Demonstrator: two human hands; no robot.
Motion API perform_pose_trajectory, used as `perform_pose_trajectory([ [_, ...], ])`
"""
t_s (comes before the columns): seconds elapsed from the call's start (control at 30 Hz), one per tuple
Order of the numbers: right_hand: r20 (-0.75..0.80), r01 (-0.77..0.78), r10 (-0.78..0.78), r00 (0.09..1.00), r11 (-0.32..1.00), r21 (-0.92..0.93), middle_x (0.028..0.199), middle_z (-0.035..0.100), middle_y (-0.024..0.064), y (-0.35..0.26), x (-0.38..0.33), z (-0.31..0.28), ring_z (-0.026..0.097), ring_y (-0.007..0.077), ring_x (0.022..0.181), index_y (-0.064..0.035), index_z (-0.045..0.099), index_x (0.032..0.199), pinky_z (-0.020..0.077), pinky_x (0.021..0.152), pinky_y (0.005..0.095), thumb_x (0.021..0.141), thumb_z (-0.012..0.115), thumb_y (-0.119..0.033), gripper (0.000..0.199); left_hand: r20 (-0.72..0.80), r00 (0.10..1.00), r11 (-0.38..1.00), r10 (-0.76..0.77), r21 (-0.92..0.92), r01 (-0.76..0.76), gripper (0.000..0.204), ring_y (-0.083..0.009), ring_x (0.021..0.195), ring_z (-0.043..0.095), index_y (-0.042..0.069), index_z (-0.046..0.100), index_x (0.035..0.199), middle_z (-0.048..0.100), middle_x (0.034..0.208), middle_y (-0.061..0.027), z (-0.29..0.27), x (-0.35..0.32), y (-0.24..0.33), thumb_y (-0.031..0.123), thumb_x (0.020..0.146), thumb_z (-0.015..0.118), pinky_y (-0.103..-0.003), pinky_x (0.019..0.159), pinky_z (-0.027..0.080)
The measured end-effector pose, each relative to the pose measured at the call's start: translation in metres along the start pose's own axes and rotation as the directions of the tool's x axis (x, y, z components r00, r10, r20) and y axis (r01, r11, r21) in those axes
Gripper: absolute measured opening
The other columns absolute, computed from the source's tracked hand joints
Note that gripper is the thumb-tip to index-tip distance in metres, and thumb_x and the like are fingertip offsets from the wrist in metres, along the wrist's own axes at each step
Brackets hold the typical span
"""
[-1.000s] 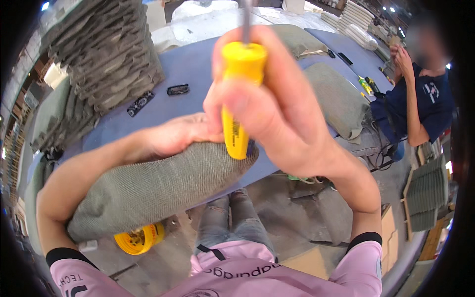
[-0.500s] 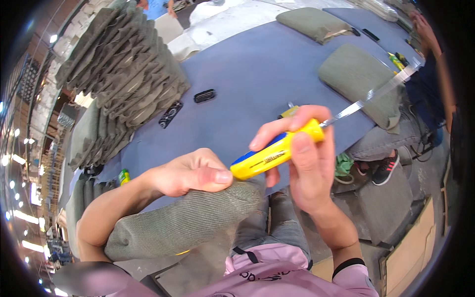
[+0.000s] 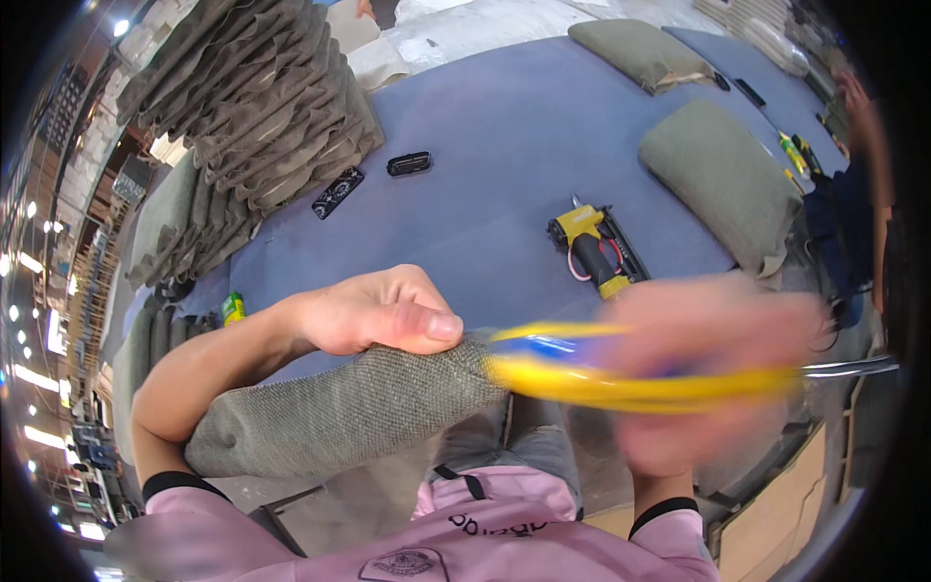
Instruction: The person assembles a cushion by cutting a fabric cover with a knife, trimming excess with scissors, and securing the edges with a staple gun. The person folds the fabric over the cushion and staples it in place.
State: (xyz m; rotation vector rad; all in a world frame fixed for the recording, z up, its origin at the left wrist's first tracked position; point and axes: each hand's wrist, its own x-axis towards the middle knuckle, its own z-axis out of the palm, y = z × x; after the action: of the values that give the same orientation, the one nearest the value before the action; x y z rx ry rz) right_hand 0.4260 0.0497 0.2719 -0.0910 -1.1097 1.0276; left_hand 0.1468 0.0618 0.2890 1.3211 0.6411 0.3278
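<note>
My left hand [image 3: 373,315] is closed on the top edge of a grey-green fabric cushion [image 3: 339,412] that lies across my lap at the near edge of the blue table [image 3: 485,175]. To its right my right hand [image 3: 703,373] is a motion blur, gripping a screwdriver with a yellow and blue handle [image 3: 582,373]; the metal shaft [image 3: 853,367] points right. The handle's near end sits just beside the cushion's right corner.
A yellow staple gun [image 3: 593,247] lies on the table beyond my hands. Two grey-green cushions [image 3: 722,179] rest at the far right, a tall stack of them [image 3: 262,102] at the far left. Two small black parts [image 3: 373,179] lie near the stack. Another person [image 3: 858,184] stands at the right edge.
My right hand has swung the screwdriver from upright to lying sideways with the shaft pointing right, and now it blurs. My left hand stays on the cushion.
</note>
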Motion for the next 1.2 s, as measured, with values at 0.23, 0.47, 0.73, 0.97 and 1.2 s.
perform_pose_trajectory([
  [0.23, 0.062, 0.213, -0.204, 0.977, 0.944, -0.251, 0.09, 0.061, 0.0066, 0.007, 0.002, 0.005, 0.059, 0.0147, 0.063, -0.015, 0.036, 0.116, 0.0583, 0.063, 0.0289, 0.113, 0.057, -0.036, 0.029, -0.048, 0.998, 0.999, -0.052, -0.02, 0.051, 0.055, -0.0044, 0.064, 0.028, 0.016, 0.04, 0.067, 0.033, 0.067, 0.0116, 0.005, -0.001, 0.002, 0.04, 0.114, 0.058, -0.03, 0.057, 0.024],
  [0.47, -0.085, 0.389, -0.427, 0.9, 0.877, -0.281, 0.083, 0.059, 0.0036, -0.018, 0.005, 0.004, 0.061, 0.0146, 0.066, -0.0181, 0.039, 0.109, 0.0554, 0.066, 0.0336, 0.11, 0.061, -0.039, 0.031, -0.011, 0.998, 0.998, -0.059, -0.006, 0.059, 0.054, -0.0031, 0.063, 0.029, 0.018, 0.042, 0.068, 0.034, 0.067, 0.0128, 0.004, 0.005, 0.01, 0.041, 0.114, 0.059, -0.029, 0.057, 0.024],
  [0.73, -0.259, 0.517, -0.555, 0.79, 0.831, -0.205, 0.08, 0.058, 0.0021, -0.036, -0.029, 0.008, 0.062, 0.0167, 0.068, -0.0196, 0.041, 0.106, 0.0541, 0.068, 0.0398, 0.107, 0.065, -0.047, 0.036, -0.065, 0.995, 0.997, -0.071, -0.033, 0.069, 0.053, -0.002, 0.062, 0.031, 0.018, 0.044, 0.068, 0.037, 0.067, 0.0136, 0.01, -0.003, 0.007, 0.041, 0.114, 0.059, -0.029, 0.056, 0.025],
  [0.97, -0.016, 0.106, -0.111, 0.994, 0.977, -0.183, 0.086, 0.069, 0.0191, 0.021, -0.031, -0.001, 0.069, 0.0277, 0.069, -0.0105, 0.039, 0.118, 0.0583, 0.068, 0.0416, 0.109, 0.061, -0.045, 0.042, -0.099, 0.995, 0.999, -0.032, 0.003, 0.033, 0.058, -0.005, 0.063, 0.03, 0.012, 0.039, 0.066, 0.033, 0.065, 0.01, 0.024, -0.005, 0.004, 0.037, 0.113, 0.059, -0.031, 0.055, 0.027],
  [1.2, -0.197, -0.188, 0.299, 0.934, -0.059, -0.98, 0.073, 0.067, 0.0074, 0.114, -0.009, -0.212, 0.069, 0.0203, 0.068, -0.0031, 0.072, 0.098, 0.0532, 0.067, 0.0404, 0.101, 0.073, -0.042, 0.039, -0.196, 0.89, 0.859, 0.412, 0.409, -0.307, 0.038, -0.0317, 0.117, 0.06, 0.002, 0.06, 0.069, 0.065, 0.115, -0.0125, 0.113, -0.007, -0.03, 0.017, 0.101, 0.075, -0.053, 0.107, 0.04],
])
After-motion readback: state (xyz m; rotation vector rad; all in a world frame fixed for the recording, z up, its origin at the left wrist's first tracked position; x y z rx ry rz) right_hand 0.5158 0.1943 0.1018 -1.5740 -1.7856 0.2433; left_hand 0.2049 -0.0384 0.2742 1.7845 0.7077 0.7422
